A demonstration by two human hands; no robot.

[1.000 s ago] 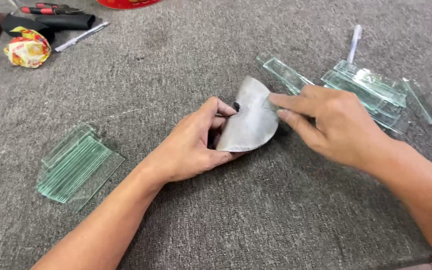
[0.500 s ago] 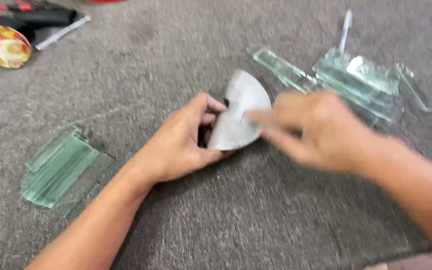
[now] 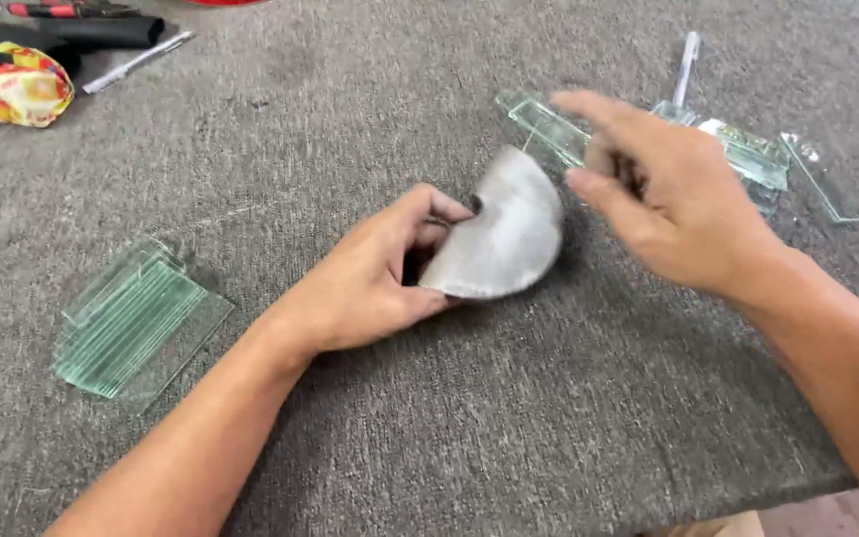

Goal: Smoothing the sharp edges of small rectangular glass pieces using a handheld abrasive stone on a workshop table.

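The left hand [image 3: 375,278] lies on the grey carpet [image 3: 509,428] near the middle of the view, its thumb and fingers closed on the straight edge of a grey half-round pad [image 3: 504,239], which it holds tilted up off the carpet. The pad is dull grey, felt-like in look, with a curved outer edge turned toward 2 o'clock; its underside is hidden. Just beside it at 3 o'clock the right hand [image 3: 673,204] hovers with fingers spread and slightly curled, holding nothing, and blurred; it is close to the pad's curved edge, and whether it touches cannot be told. At 9 o'clock from the left hand, well apart, lies a stack of clear greenish glass sheets [image 3: 131,318] flat on the carpet. Beyond the right hand, at 1 o'clock from the pad, narrow glass strips [image 3: 549,124] and more glass pieces [image 3: 763,154] lie scattered, partly covered by the hand, with a white pen [image 3: 686,65] behind them. Far off at 10 o'clock sit a crumpled red-and-yellow wrapper [image 3: 24,89], a black tool [image 3: 82,33] and another pen [image 3: 136,62].
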